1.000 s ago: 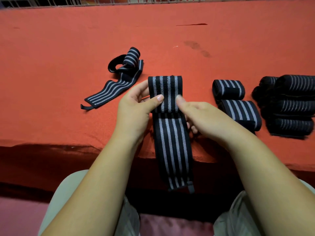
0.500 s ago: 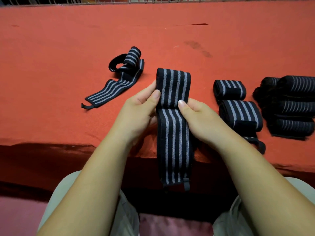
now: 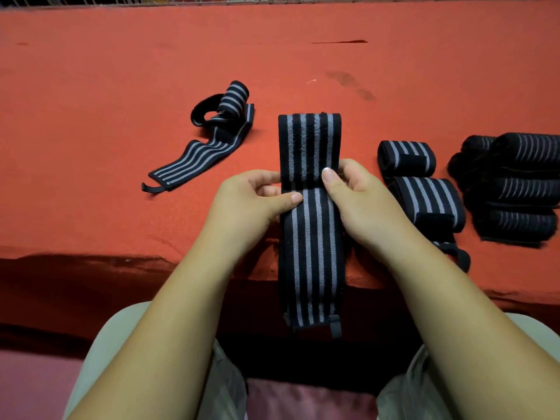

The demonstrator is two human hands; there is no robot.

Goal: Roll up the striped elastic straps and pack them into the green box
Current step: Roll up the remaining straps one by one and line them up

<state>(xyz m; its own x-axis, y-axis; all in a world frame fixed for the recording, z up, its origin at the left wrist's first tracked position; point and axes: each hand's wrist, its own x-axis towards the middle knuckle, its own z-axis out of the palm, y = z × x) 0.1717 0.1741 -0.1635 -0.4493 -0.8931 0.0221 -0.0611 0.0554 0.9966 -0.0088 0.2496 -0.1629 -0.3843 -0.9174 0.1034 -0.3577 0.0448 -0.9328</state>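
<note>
A black strap with grey stripes [image 3: 310, 250] hangs over the table's front edge, its upper part folded back flat above my fingers. My left hand [image 3: 245, 207] pinches its left edge with the thumb on top. My right hand [image 3: 360, 201] grips its right edge. A second strap [image 3: 206, 147] lies loose and partly curled on the red cloth to the left. Two rolled straps [image 3: 424, 192] sit just right of my right hand. A pile of several rolled straps [image 3: 521, 186] lies at the far right. No green box is in view.
The table wears a red cloth [image 3: 91, 101] with a dark stain [image 3: 348, 83] near the middle back. A wire fence [image 3: 272, 0] runs along the far edge. My knees in light trousers [image 3: 109, 344] are below the table's front edge.
The folded top of the strap has grown longer and moved up and away from me. My hands have shifted grip lower on it, and the hanging tail has risen slightly.
</note>
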